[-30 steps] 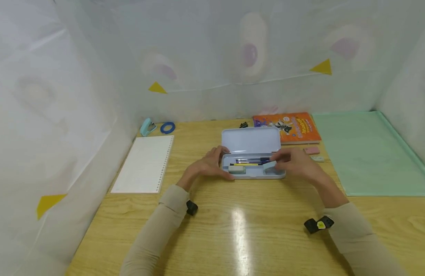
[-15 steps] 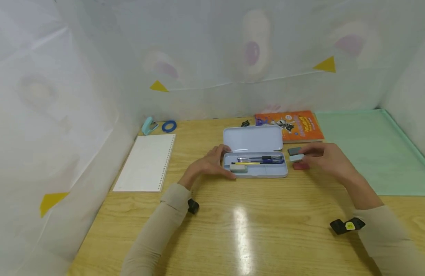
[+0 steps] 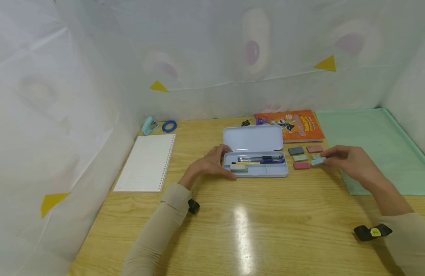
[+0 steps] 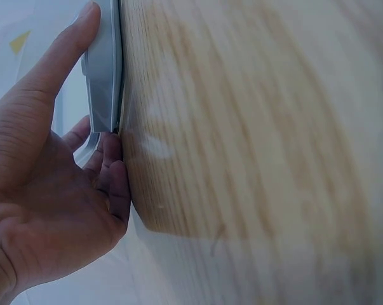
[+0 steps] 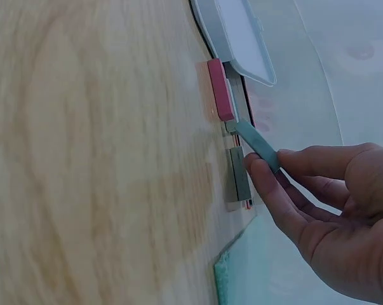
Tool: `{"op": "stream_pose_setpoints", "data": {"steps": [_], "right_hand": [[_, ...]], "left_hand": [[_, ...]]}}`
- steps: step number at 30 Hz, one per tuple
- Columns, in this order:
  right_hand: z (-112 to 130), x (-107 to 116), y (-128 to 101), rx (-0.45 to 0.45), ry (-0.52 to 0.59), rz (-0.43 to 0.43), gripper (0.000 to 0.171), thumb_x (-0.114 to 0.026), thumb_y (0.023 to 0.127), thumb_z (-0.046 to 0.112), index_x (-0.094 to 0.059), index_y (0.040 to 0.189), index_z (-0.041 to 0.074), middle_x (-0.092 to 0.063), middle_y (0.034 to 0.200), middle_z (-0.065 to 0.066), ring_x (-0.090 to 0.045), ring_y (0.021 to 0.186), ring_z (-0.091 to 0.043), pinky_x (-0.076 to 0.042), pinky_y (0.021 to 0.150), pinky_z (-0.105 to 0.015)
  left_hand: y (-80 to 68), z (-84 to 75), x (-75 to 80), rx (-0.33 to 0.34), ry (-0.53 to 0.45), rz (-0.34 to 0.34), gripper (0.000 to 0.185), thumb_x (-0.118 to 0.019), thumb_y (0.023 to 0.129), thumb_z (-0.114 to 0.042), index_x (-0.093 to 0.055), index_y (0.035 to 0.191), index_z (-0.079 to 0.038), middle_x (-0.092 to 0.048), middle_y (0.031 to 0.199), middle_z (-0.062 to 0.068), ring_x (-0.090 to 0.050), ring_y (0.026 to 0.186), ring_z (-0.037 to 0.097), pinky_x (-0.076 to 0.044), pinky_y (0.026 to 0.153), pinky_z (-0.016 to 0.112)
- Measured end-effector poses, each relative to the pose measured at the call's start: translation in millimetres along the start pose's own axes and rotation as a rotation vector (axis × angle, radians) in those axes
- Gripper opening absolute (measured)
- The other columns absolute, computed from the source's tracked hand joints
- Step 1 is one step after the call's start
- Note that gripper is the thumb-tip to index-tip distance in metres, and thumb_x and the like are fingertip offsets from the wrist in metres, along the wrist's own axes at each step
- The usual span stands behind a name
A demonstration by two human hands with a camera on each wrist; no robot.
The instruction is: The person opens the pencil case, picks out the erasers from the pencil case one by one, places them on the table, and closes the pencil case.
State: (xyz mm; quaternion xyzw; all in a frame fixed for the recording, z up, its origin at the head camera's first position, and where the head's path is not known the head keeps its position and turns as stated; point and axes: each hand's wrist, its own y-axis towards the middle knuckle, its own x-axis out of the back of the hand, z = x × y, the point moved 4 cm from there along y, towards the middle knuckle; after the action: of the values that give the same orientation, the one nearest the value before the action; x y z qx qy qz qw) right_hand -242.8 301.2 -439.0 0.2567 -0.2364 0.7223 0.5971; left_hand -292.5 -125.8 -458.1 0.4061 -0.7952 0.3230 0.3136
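My left hand [image 3: 212,163] holds the left end of an open pale blue pencil case [image 3: 272,171], thumb at its front and fingers at its back. Inside the case lie pens [image 3: 260,159], a yellow pencil [image 3: 240,163] and a whitish eraser [image 3: 238,168]. Between thumb and fingers, my right hand [image 3: 353,163] pinches a light blue eraser [image 5: 258,145], tilted, to the right of the case. Around it on the table are a dark blue eraser [image 3: 296,150], a pink eraser [image 3: 314,148], a pale green eraser [image 3: 300,158], a red eraser [image 3: 301,166] and a small, partly hidden greenish eraser [image 3: 315,156].
An orange book [image 3: 302,126] and a black clip [image 3: 245,123] lie behind the case. At right is a green translucent mat [image 3: 381,153]. Loose-leaf paper [image 3: 143,163], a light blue stapler [image 3: 149,125] and a blue tape ring [image 3: 169,126] occupy the left. White sheeting [image 3: 205,57] encloses the table.
My right hand has lifted the light blue eraser from the case's right compartment and carried it rightward to the other erasers. My left hand keeps its hold on the case.
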Motion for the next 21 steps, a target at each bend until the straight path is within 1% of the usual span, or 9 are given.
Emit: {"op": "stream_pose_setpoints", "data": {"steps": [4, 9, 11, 14, 16, 18, 19, 20, 21], "right_hand": [[-2.5, 1.0, -1.3, -0.013, -0.023, 0.027, 0.034, -0.064, 0.105, 0.025, -0.067, 0.128, 0.001, -0.076, 0.11, -0.011, -0.053, 0.091, 0.017, -0.045, 0.076, -0.016], [-7.2, 3.0, -3.0, -0.011, -0.054, 0.045, 0.036, -0.066, 0.104, 0.028, -0.067, 0.13, 0.003, -0.068, 0.127, -0.024, -0.048, 0.094, 0.018, -0.047, 0.077, -0.02], [-9.4, 5.3, -3.8, -0.009, -0.08, 0.053, 0.038, -0.066, 0.104, 0.03, -0.067, 0.131, 0.003, -0.066, 0.131, -0.026, -0.047, 0.094, 0.019, -0.048, 0.078, -0.022], [-11.5, 10.4, -5.1, -0.017, -0.11, 0.077, 0.044, -0.064, 0.105, 0.034, -0.064, 0.135, 0.003, -0.063, 0.134, -0.028, -0.05, 0.095, 0.015, -0.051, 0.081, -0.031], [-10.8, 14.1, -6.1, -0.025, -0.109, 0.098, 0.047, -0.062, 0.106, 0.036, -0.061, 0.138, 0.002, -0.061, 0.136, -0.029, -0.057, 0.098, 0.007, -0.053, 0.084, -0.039], [-7.4, 16.6, -6.7, -0.029, -0.108, 0.1, 0.05, -0.061, 0.106, 0.039, -0.058, 0.141, 0.003, -0.059, 0.138, -0.029, -0.057, 0.099, 0.005, -0.053, 0.085, -0.043], [-4.3, 16.7, -7.0, -0.022, -0.1, 0.091, 0.05, -0.061, 0.106, 0.039, -0.058, 0.141, 0.003, -0.059, 0.138, -0.028, -0.057, 0.1, 0.006, -0.052, 0.085, -0.041], [-0.6, 16.0, -6.9, -0.005, -0.078, 0.075, 0.049, -0.062, 0.106, 0.037, -0.057, 0.141, 0.003, -0.063, 0.136, -0.02, -0.057, 0.1, 0.007, -0.052, 0.085, -0.037], [3.7, 14.3, -6.6, 0.014, -0.052, 0.057, 0.048, -0.062, 0.106, 0.035, -0.057, 0.141, 0.003, -0.064, 0.134, -0.011, -0.056, 0.1, 0.009, -0.052, 0.085, -0.031]], "left_hand": [[0.3, -0.1, 0.2, -0.002, 0.0, 0.001, 0.099, -0.09, 0.075, -0.052, -0.034, 0.149, -0.021, -0.043, 0.144, 0.009, -0.042, 0.13, 0.024, -0.038, 0.114, 0.046], [0.1, -0.4, 0.3, 0.0, -0.004, 0.005, 0.099, -0.09, 0.075, -0.053, -0.033, 0.15, -0.021, -0.042, 0.143, 0.009, -0.042, 0.129, 0.024, -0.038, 0.115, 0.045], [-0.6, -1.2, 0.5, -0.002, -0.005, 0.006, 0.099, -0.09, 0.075, -0.053, -0.033, 0.15, -0.021, -0.042, 0.143, 0.009, -0.042, 0.129, 0.024, -0.038, 0.115, 0.046], [-0.8, -1.5, 0.3, -0.005, -0.001, 0.006, 0.099, -0.09, 0.075, -0.053, -0.033, 0.15, -0.02, -0.042, 0.144, 0.009, -0.042, 0.13, 0.025, -0.038, 0.115, 0.046], [-0.8, -1.7, 0.2, -0.007, 0.001, 0.005, 0.098, -0.09, 0.076, -0.053, -0.034, 0.149, -0.02, -0.042, 0.144, 0.01, -0.042, 0.13, 0.025, -0.038, 0.114, 0.046], [-0.6, -1.6, 0.4, -0.009, 0.001, 0.004, 0.098, -0.089, 0.076, -0.053, -0.034, 0.149, -0.02, -0.043, 0.144, 0.01, -0.042, 0.13, 0.025, -0.038, 0.114, 0.046], [-0.7, -1.5, 0.5, -0.009, 0.002, 0.003, 0.098, -0.089, 0.076, -0.053, -0.034, 0.15, -0.02, -0.043, 0.144, 0.01, -0.042, 0.13, 0.024, -0.038, 0.115, 0.046], [-0.7, -1.5, 0.6, -0.009, 0.001, 0.003, 0.098, -0.089, 0.076, -0.053, -0.033, 0.15, -0.02, -0.042, 0.144, 0.01, -0.042, 0.13, 0.024, -0.038, 0.115, 0.046], [-0.6, -1.3, 0.7, -0.008, 0.002, 0.002, 0.098, -0.089, 0.076, -0.053, -0.034, 0.15, -0.02, -0.042, 0.144, 0.009, -0.042, 0.13, 0.024, -0.038, 0.115, 0.046]]}}
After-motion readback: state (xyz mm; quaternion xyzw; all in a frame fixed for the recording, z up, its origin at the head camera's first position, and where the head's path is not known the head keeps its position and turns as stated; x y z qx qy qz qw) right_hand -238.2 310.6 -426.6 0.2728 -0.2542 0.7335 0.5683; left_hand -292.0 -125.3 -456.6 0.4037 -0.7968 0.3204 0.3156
